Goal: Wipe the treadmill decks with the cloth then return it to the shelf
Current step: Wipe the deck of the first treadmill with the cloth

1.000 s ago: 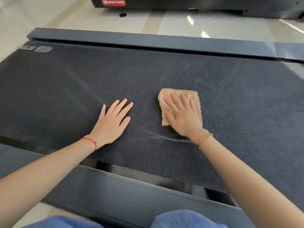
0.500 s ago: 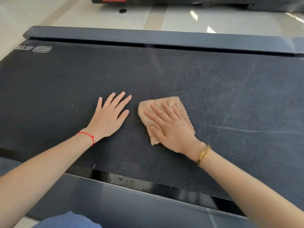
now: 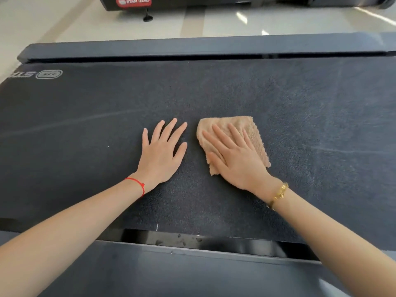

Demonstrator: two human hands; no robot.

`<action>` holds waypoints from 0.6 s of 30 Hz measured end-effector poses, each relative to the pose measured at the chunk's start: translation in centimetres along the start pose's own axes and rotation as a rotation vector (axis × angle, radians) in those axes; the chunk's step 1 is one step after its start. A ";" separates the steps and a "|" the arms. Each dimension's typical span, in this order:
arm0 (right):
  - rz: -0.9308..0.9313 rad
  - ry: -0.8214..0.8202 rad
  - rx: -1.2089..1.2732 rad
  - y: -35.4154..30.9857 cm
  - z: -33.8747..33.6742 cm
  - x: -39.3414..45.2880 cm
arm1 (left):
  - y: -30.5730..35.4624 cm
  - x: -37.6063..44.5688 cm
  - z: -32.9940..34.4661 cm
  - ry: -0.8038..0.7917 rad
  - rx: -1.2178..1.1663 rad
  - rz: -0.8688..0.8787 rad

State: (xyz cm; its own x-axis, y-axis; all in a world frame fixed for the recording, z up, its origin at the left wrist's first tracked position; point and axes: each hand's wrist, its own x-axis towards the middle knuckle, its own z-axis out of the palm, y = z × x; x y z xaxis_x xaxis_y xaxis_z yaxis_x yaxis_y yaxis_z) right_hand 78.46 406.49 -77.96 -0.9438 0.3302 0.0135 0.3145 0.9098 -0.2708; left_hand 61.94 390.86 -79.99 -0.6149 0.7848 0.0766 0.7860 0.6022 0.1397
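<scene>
Location: a gym or fitness room. Indicators: a wide dark textured treadmill belt with grey side rails; a second black machine base bearing a red "STAR TRAC" label; a glossy pale tiled floor between the units.

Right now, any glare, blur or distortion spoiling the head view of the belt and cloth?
Head view: bright window glare on the floor only; treadmill belt evenly lit; cloth and both hands sharp; wide-angle bending bows the far side rail.
</scene>
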 end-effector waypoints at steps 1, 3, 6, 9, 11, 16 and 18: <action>-0.015 -0.014 0.005 0.5 -0.2 -1.1 | 0.0 0.0 0.1 0.003 -0.006 0.002; 0.040 -0.015 0.014 2.0 -0.9 -2.2 | 0.0 0.0 0.0 0.006 -0.019 0.006; 0.231 0.018 0.008 2.6 -1.3 -2.2 | 0.0 0.0 -0.1 0.004 -0.040 0.017; 0.320 0.041 0.003 -0.1 -0.5 -2.0 | 0.0 -0.2 -0.2 0.012 -0.062 0.018; 0.297 0.041 0.003 -2.5 0.1 -2.6 | 0.1 -0.3 -0.2 0.026 -0.058 0.022; 0.121 -0.023 -0.041 -8.0 1.4 -5.7 | 0.0 -0.3 -0.2 0.030 -0.053 0.038; 0.088 -0.053 -0.067 -8.9 1.7 -6.9 | -0.2 -0.5 -0.2 0.030 -0.064 0.048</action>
State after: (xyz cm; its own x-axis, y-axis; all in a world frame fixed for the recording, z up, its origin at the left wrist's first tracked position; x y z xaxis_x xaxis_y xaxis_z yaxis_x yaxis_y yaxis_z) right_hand 82.00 395.74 -77.24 -0.9158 0.3973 -0.0591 0.4007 0.8933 -0.2036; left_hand 62.04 390.31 -79.90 -0.5790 0.8074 0.1138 0.8096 0.5527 0.1976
